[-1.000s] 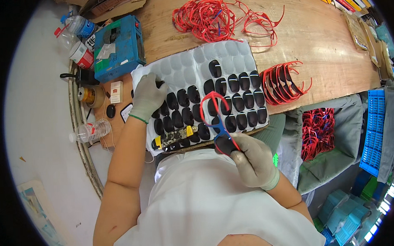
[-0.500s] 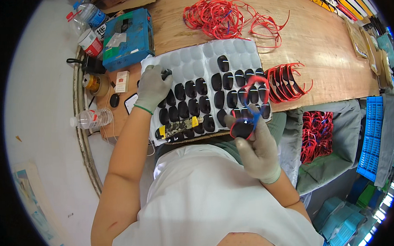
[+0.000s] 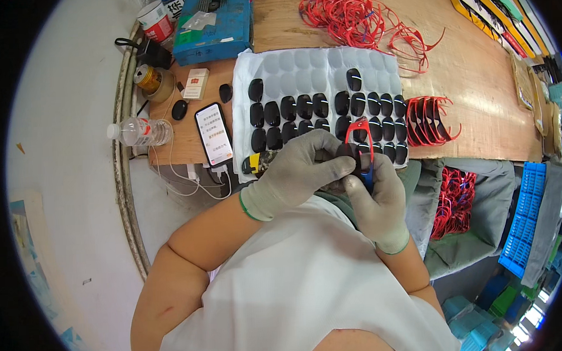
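Both my hands wear thin grey gloves and meet over the near edge of the white lens tray (image 3: pixel 243 105). My right hand (image 3: pixel 383 200) grips a red and blue sunglasses frame (image 3: pixel 361 122) by its lower side. My left hand (image 3: pixel 302 171) pinches a dark lens (image 3: pixel 348 152) against that frame with thumb and fingers. Whether the lens sits inside the rim is hidden by my fingers. Rows of dark lenses (image 3: pixel 289 108) fill the tray's near and middle pockets. A yellow-and-black handled tool (image 3: pixel 253 163) lies partly beneath my left hand.
Stacked red sunglasses (image 3: pixel 429 122) stand right of the tray. Beyond it lies a tangle of red frames (image 3: pixel 343 15). To the left are a phone (image 3: pixel 214 136), a small box (image 3: pixel 195 84), a bottle (image 3: pixel 144 131) and a blue case (image 3: pixel 217 44). A grey-lined bin (image 3: pixel 489 196) holds more red frames.
My left hand has come from the tray's far left to the frame, now with a dark lens. The right hand holds the frame more upright. The view has shifted, uncovering the phone.
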Action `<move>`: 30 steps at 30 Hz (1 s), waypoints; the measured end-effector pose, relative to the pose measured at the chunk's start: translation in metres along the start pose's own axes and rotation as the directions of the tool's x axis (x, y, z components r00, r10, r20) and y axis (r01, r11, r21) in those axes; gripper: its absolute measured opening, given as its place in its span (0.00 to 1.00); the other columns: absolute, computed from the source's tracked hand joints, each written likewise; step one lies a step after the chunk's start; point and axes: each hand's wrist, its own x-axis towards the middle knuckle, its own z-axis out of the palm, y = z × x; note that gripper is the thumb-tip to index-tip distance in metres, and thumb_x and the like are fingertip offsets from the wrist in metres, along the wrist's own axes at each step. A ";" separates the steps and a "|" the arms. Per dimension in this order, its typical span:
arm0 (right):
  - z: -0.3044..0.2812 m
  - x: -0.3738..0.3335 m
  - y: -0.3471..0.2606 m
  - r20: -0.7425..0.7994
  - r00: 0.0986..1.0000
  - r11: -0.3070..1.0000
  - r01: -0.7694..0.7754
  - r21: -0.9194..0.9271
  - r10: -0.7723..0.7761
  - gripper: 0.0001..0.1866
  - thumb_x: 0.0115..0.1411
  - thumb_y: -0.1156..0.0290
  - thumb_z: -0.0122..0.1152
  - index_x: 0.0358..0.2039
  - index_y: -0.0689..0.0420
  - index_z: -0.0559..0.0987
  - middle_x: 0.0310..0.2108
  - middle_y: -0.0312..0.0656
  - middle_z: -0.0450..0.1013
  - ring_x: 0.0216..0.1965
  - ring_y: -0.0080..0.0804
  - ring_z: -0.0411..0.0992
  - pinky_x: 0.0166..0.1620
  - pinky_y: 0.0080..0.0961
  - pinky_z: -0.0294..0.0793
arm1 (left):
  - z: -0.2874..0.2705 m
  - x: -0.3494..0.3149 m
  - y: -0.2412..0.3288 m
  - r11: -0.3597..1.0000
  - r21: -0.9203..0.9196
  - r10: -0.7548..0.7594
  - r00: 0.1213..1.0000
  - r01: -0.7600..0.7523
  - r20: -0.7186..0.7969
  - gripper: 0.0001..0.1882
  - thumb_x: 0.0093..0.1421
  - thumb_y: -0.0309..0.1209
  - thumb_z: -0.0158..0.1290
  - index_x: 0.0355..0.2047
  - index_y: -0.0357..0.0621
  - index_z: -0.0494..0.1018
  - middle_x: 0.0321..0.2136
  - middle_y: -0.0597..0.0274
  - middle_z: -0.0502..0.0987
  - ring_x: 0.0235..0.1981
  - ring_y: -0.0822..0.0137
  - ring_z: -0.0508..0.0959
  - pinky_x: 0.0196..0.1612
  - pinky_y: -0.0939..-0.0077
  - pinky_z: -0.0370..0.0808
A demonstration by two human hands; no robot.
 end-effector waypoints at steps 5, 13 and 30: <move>-0.022 -0.004 -0.006 0.309 0.951 0.997 0.012 0.072 -0.034 0.17 0.59 0.76 0.60 0.48 0.69 0.74 0.37 0.47 0.79 0.36 0.27 0.78 0.37 0.25 0.78 | -0.007 -0.010 0.005 0.983 -0.177 -0.038 0.994 0.056 0.101 0.11 0.63 0.35 0.60 0.37 0.40 0.76 0.28 0.64 0.78 0.24 0.76 0.74 0.26 0.81 0.70; -0.021 -0.012 -0.079 0.526 0.544 0.546 0.820 -0.171 -0.653 0.21 0.58 0.68 0.65 0.47 0.69 0.75 0.36 0.46 0.78 0.36 0.33 0.78 0.40 0.27 0.77 | 0.000 -0.030 0.021 0.995 0.099 0.014 0.992 -0.026 0.124 0.13 0.62 0.35 0.63 0.40 0.38 0.80 0.27 0.67 0.80 0.27 0.80 0.75 0.31 0.82 0.74; -0.024 -0.020 -0.050 0.445 0.562 0.665 0.739 0.109 -0.697 0.25 0.53 0.64 0.72 0.44 0.68 0.76 0.34 0.46 0.75 0.36 0.41 0.76 0.40 0.33 0.76 | 0.002 -0.030 0.018 0.990 0.133 -0.050 0.994 0.037 0.095 0.12 0.63 0.34 0.61 0.39 0.37 0.80 0.30 0.64 0.82 0.28 0.79 0.75 0.32 0.82 0.73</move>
